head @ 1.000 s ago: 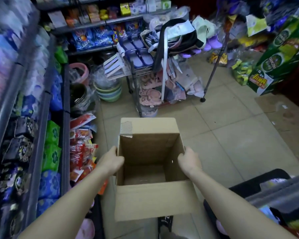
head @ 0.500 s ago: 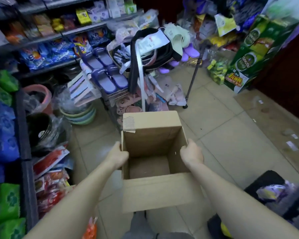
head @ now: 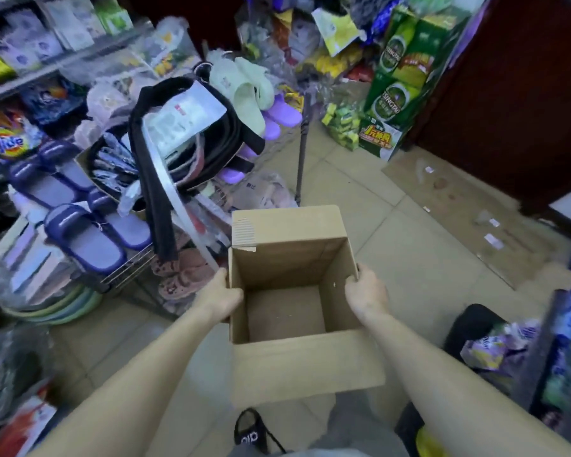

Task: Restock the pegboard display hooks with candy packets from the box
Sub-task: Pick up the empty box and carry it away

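I held the box (head: 294, 291) between both hands, left hand (head: 223, 296) gripping its left wall, right hand (head: 365, 293) curled over the right rim. It sat straight ahead, mouth up, apparently empty; no pegboard showed.

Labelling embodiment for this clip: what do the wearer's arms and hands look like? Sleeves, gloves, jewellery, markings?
Both forearms are bare up to the frame edge: no sleeves in view. The left hand and right hand wear no gloves. No watch, bracelet or ring is visible, and no markings or cables show on either arm.
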A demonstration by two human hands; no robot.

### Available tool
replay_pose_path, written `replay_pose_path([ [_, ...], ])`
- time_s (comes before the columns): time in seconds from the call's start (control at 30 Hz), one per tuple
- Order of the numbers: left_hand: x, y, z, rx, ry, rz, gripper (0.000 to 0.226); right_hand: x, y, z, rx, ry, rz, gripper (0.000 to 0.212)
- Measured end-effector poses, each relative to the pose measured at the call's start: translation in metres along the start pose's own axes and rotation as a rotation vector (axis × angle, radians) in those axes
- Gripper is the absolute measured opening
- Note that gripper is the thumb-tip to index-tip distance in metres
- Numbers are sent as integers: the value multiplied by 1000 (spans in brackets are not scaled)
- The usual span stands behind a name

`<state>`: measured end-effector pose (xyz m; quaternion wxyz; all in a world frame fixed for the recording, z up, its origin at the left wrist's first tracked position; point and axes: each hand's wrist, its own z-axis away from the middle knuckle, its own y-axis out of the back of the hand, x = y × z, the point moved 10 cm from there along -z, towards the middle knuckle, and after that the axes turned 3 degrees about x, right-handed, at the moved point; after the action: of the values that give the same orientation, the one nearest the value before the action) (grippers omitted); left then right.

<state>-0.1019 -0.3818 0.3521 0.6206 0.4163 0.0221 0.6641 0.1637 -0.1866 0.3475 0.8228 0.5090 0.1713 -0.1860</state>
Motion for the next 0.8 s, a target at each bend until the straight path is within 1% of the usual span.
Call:
replay_pose_path([
  [0.07,25,-13,-29,-10,7,-1,32,-5,7,-42,-9,-3,-6,28],
  [0.1,38,-20,-43,-11,15,5,30,-8,11,-65,-15,-1,-12,29],
  [0.27,100,-57,-105,-9,103,63,34,-27,29,-173,-79,25,7,27],
  [0.37,127,-74,-140,9,161,129,38,-42,40,-227,-115,43,27,30],
  [0.6,159,-102,-216,22,257,194,45,-76,35,-324,-154,38,107,34],
  [0.8,155,-131,-300,-35,268,139,57,-84,0,-394,-170,10,151,35],
])
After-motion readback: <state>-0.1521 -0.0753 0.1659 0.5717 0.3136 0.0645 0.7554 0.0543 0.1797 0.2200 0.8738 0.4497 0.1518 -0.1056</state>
